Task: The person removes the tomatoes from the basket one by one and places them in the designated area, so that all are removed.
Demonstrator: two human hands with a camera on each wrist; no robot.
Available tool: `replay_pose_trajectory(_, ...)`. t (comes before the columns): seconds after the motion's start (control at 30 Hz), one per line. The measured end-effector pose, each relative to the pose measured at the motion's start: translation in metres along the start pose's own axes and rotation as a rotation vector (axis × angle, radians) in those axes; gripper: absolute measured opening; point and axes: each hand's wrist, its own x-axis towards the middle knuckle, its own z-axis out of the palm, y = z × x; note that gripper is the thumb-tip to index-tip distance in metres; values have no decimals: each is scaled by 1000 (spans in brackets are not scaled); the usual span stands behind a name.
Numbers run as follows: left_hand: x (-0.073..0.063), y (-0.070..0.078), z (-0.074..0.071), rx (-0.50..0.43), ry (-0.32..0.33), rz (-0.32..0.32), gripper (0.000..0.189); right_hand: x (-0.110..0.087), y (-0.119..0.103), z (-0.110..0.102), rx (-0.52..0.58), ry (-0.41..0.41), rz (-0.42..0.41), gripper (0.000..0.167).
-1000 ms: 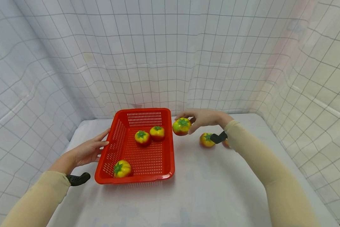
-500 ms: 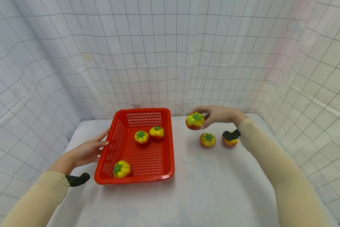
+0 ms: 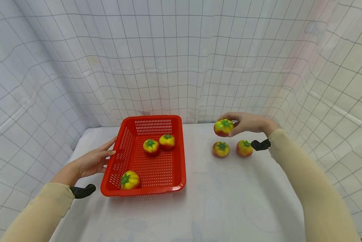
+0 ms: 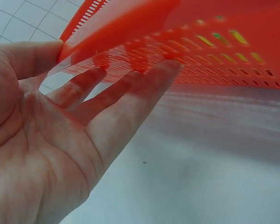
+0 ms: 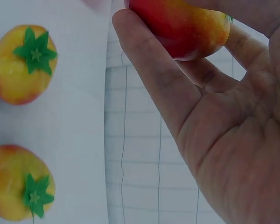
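My right hand holds a red-and-yellow tomato with a green star-shaped top, raised above the far right part of the table. Thumb and fingers sit around this tomato in the right wrist view, which cuts off its upper part. Two similar tomatoes, a left one and a right one, lie below that hand. My left hand touches the left side of a red perforated basket. From the left wrist view, its thumb meets the rim and its fairly straight fingers rest against the outer wall.
Inside the basket are three more tomatoes: two side by side toward the back, a middle one and a right one, and one in the front left corner. White grid-patterned curtains enclose the white table at the back and sides.
My right hand has carried its tomato rightward, from beside the basket's right rim to above the two table tomatoes, uncovering the right one. The left hand and basket have stayed in place.
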Motion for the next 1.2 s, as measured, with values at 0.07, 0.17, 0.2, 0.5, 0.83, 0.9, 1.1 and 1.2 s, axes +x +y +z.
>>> replay_pose_trajectory(0.07, 0, 0, 0, 0, 2, -1, 74, -4, 5, -3, -7, 18, 15, 62)
replay_pose_trajectory(0.17, 0, 0, 1, -2, 4, -1, 74, -11, 12, -7, -6, 41, 33, 64)
replay_pose_trajectory(0.2, 0, 0, 1, -3, 5, -1, 74, -13, 15, -8, -4, 46, 36, 64)
replay_pose_trajectory(0.5, 0, 0, 0, -4, 7, -1, 74, -31, 36, -16, 20, 90, 64, 63)
replay_pose_trajectory(0.83, 0, 0, 1, 2, 5, 1, 74, -45, 60, -22, 46, 132, 96, 69)
replay_pose_trajectory(0.9, 0, 0, 0, 1, 5, 1, 74, -48, 65, -23, 62, 139, 101, 70)
replay_pose_trajectory(1.1, 0, 0, 0, -3, 6, 2, 74, -55, 76, -26, 107, 144, 94, 72)
replay_pose_trajectory(1.2, 0, 0, 1, -4, 6, 1, 74, -59, 81, -27, 116, 157, 92, 72)
